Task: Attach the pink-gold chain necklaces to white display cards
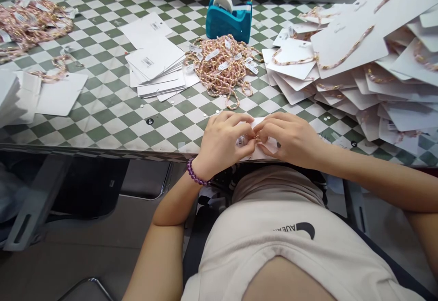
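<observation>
Both of my hands meet over a white card (256, 154) at the table's front edge. My left hand (228, 140), with a purple bead bracelet (195, 173) on its wrist, has its fingers closed on a small beaded strand (257, 138) lying on the card. My right hand (290, 137) pinches the same strand from the other side. Fingers hide most of the strand and part of the card. Just beyond my hands sits a pile of pink and gold beaded strands (222, 66) with small white tags.
A teal tape dispenser (228, 23) stands behind the pile. Stacked white cards (155, 63) lie left of it. Cards with strands (359, 77) are heaped at right. More strands (34, 24) and cards (61, 93) lie at far left on the checkered table (112, 127).
</observation>
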Tool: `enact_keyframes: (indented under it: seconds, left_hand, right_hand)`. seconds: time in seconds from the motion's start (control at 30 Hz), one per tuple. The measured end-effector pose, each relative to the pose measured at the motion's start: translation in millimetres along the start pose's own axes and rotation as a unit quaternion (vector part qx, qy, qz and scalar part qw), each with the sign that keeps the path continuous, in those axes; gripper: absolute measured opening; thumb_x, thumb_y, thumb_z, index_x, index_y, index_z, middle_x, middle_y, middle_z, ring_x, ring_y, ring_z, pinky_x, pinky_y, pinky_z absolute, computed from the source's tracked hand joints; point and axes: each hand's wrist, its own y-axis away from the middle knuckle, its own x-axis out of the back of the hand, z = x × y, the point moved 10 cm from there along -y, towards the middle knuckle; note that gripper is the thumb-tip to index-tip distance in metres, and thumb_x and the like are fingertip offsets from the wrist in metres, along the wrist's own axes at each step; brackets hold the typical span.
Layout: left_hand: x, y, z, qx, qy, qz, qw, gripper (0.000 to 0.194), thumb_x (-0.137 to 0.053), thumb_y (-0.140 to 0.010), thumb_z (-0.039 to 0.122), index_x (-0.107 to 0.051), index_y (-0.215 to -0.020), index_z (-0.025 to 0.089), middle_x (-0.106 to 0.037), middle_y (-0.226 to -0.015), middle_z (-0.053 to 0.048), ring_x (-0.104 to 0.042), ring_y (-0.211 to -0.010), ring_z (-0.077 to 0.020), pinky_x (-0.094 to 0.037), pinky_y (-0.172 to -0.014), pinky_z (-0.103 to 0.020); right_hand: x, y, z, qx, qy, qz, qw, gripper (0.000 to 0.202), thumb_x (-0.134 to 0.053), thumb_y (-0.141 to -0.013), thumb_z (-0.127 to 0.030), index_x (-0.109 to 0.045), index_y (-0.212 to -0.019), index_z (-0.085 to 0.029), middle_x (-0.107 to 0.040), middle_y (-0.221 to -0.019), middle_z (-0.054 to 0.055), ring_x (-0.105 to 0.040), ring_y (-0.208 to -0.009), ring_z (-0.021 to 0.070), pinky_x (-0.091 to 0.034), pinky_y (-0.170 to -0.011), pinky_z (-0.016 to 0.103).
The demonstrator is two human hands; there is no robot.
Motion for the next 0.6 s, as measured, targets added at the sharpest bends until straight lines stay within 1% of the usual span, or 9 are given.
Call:
enact_keyframes:
  seconds: [0.07,0.13,0.17,0.23,0.3,0.37,0.43,0.5,0.6]
  left_hand:
    - [0.4,0.5,-0.9,0.0,0.003,0.004,1.0,0.01,-0.062,-0.086,0.026,-0.069,-0.079,0.024,-0.072,-0.118,0.002,-0.061,-0.11,-0.0225,-0.044,-0.098,-0.041]
    - [0.9,2.3,-1.3,-0.012,0.016,0.007,1.0,0.009,-0.062,-0.087,0.027,-0.068,-0.082,0.023,-0.071,-0.119,0.001,-0.061,-0.111,-0.0218,-0.044,-0.101,-0.04]
    - [2.0,3.8,-1.5,-0.02,0.028,0.009,0.999,0.008,-0.062,-0.088,0.028,-0.069,-0.087,0.023,-0.07,-0.121,0.0,-0.06,-0.113,-0.0214,-0.044,-0.102,-0.04]
    - [7.0,7.7,-3.8,-0.031,0.059,0.018,0.998,0.015,-0.059,-0.091,0.029,-0.067,-0.102,0.022,-0.067,-0.126,-0.003,-0.059,-0.118,-0.0203,-0.043,-0.106,-0.039]
    - [14.3,11.8,-8.5,-0.028,0.072,0.03,0.997,0.018,-0.056,-0.092,0.026,-0.065,-0.108,0.022,-0.067,-0.126,-0.005,-0.058,-0.12,-0.0199,-0.044,-0.106,-0.039]
    - [22.0,14.7,-12.7,-0.023,0.047,0.043,0.998,0.017,-0.055,-0.092,0.022,-0.067,-0.103,0.022,-0.07,-0.118,-0.004,-0.059,-0.117,-0.0209,-0.046,-0.105,-0.04]
    - [26.5,15.8,-13.2,-0.028,0.001,0.045,0.999,0.016,-0.056,-0.091,0.022,-0.07,-0.098,0.022,-0.072,-0.111,-0.004,-0.06,-0.112,-0.0228,-0.048,-0.102,-0.042]
    - [26.8,16.0,-12.1,-0.04,-0.04,0.039,0.998,0.018,-0.057,-0.091,0.023,-0.072,-0.1,0.022,-0.072,-0.112,-0.005,-0.06,-0.112,-0.0246,-0.049,-0.1,-0.043]
    - [24.4,18.6,-10.5,-0.055,-0.082,0.026,0.995,0.02,-0.057,-0.092,0.026,-0.073,-0.103,0.024,-0.069,-0.12,-0.005,-0.057,-0.118,-0.0267,-0.048,-0.1,-0.046]
  right_hand:
    - [-3.9,1.5,4.8,-0.02,-0.044,-0.013,0.999,0.01,-0.057,-0.087,-0.017,-0.055,-0.077,-0.018,-0.072,-0.089,0.006,-0.065,-0.087,0.0191,-0.048,-0.072,0.028]
    - [-7.7,3.4,6.8,-0.035,-0.072,-0.032,0.996,0.011,-0.055,-0.087,-0.015,-0.055,-0.076,-0.018,-0.072,-0.089,0.006,-0.066,-0.085,0.0188,-0.049,-0.072,0.029]
    - [-9.2,4.4,7.5,-0.042,-0.082,-0.041,0.995,0.011,-0.054,-0.087,-0.015,-0.055,-0.076,-0.018,-0.073,-0.09,0.007,-0.066,-0.085,0.0187,-0.049,-0.073,0.029]
    - [-11.8,6.4,9.1,-0.058,-0.1,-0.057,0.992,0.011,-0.054,-0.087,-0.015,-0.056,-0.076,-0.018,-0.073,-0.09,0.007,-0.066,-0.085,0.0188,-0.049,-0.076,0.03]
    - [-13.1,7.9,10.8,-0.07,-0.11,-0.064,0.989,0.01,-0.055,-0.086,-0.015,-0.057,-0.077,-0.019,-0.073,-0.089,0.007,-0.066,-0.084,0.019,-0.049,-0.077,0.031]
    - [-13.3,8.3,11.5,-0.074,-0.108,-0.064,0.989,0.009,-0.056,-0.085,-0.015,-0.058,-0.077,-0.018,-0.073,-0.088,0.007,-0.066,-0.083,0.019,-0.049,-0.077,0.031]
    - [-12.2,7.9,11.0,-0.071,-0.099,-0.057,0.991,0.01,-0.056,-0.085,-0.014,-0.058,-0.076,-0.018,-0.073,-0.088,0.007,-0.066,-0.082,0.0189,-0.048,-0.076,0.03]
    - [-10.9,7.3,10.0,-0.064,-0.092,-0.05,0.992,0.011,-0.056,-0.085,-0.013,-0.057,-0.075,-0.018,-0.073,-0.088,0.007,-0.066,-0.081,0.0185,-0.048,-0.075,0.03]
    - [-10.0,7.2,9.5,-0.061,-0.084,-0.042,0.994,0.011,-0.057,-0.084,-0.012,-0.057,-0.074,-0.018,-0.073,-0.088,0.006,-0.066,-0.08,0.0177,-0.047,-0.075,0.029]
